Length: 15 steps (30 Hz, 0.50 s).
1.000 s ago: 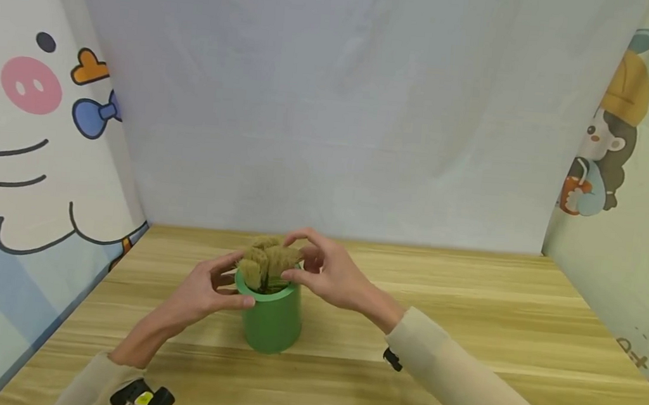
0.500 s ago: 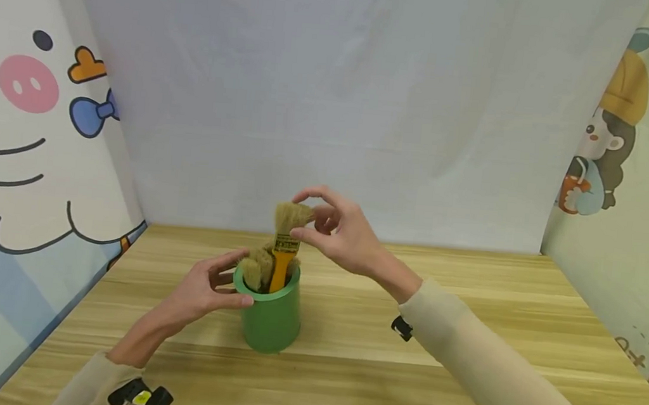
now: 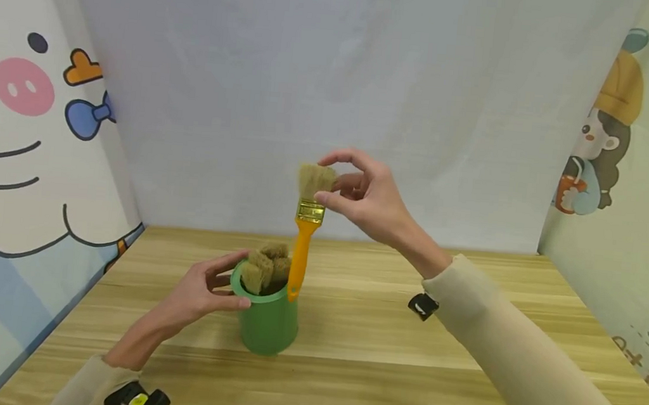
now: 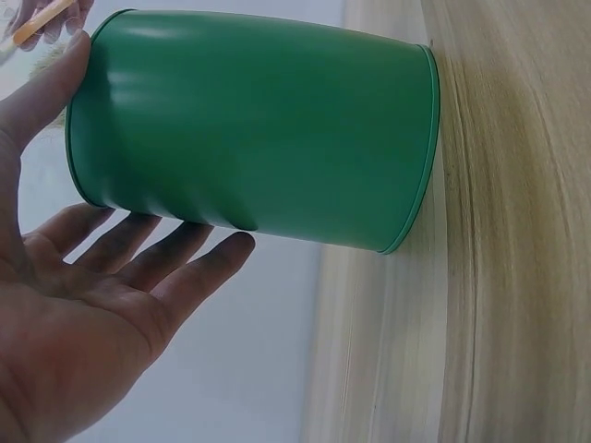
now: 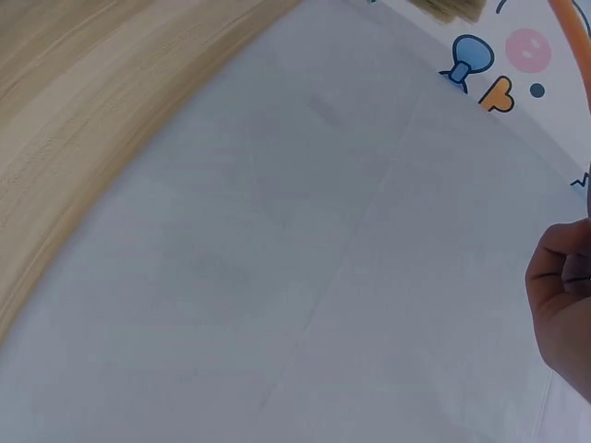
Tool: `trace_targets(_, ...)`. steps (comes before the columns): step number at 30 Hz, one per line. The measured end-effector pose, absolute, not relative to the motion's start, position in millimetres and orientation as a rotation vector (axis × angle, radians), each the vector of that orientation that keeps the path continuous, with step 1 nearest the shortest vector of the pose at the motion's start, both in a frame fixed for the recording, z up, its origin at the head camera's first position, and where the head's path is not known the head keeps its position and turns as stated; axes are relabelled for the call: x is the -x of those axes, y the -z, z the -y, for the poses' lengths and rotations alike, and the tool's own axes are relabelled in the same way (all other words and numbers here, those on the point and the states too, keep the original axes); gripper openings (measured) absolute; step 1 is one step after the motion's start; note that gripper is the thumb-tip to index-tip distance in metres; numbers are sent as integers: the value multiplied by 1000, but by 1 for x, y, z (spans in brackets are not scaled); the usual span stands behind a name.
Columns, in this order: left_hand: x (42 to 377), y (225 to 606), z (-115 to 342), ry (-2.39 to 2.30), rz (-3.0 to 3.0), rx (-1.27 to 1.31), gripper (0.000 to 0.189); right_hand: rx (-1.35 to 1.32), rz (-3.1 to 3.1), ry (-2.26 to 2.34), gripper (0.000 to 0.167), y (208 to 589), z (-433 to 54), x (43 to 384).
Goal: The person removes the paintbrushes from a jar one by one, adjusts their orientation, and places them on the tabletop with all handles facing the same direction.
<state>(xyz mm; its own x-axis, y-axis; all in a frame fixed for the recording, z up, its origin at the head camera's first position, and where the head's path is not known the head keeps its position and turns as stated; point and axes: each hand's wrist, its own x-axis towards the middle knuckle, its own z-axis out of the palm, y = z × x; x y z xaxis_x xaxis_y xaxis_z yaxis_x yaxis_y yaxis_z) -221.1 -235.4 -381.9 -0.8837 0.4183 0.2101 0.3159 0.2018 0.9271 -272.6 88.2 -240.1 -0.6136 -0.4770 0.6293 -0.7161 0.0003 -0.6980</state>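
In the head view a paintbrush (image 3: 300,251) with an orange handle and gold ferrule hangs bristles up. My right hand (image 3: 376,200) pinches it near the bristles, thumb in front. The tip of its handle shows in front of the right rim of a green can (image 3: 269,328). Bristle ends of several more brushes (image 3: 262,271) stick out of that can; their handles are hidden inside. My left hand (image 3: 200,291) holds the can's left side at the rim. In the left wrist view its thumb and fingers lie on opposite sides of the can (image 4: 249,129).
The can stands on a wood-grain table (image 3: 383,334). A pale grey cloth (image 3: 423,108) hangs behind the table. Printed panels with cartoon figures stand at the left (image 3: 13,159) and right (image 3: 629,252). Dark wrist cameras sit on both sleeves.
My right hand has lifted the paintbrush up and rightward out of the can, showing its ferrule and orange handle. My left hand has stayed on the can.
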Motion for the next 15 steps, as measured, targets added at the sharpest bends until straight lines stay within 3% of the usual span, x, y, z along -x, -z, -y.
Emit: trace_targets(15, 221, 383, 235, -1810, -2356, -753, 84, -1183, 2300, -1737, 38, 295, -114, 271)
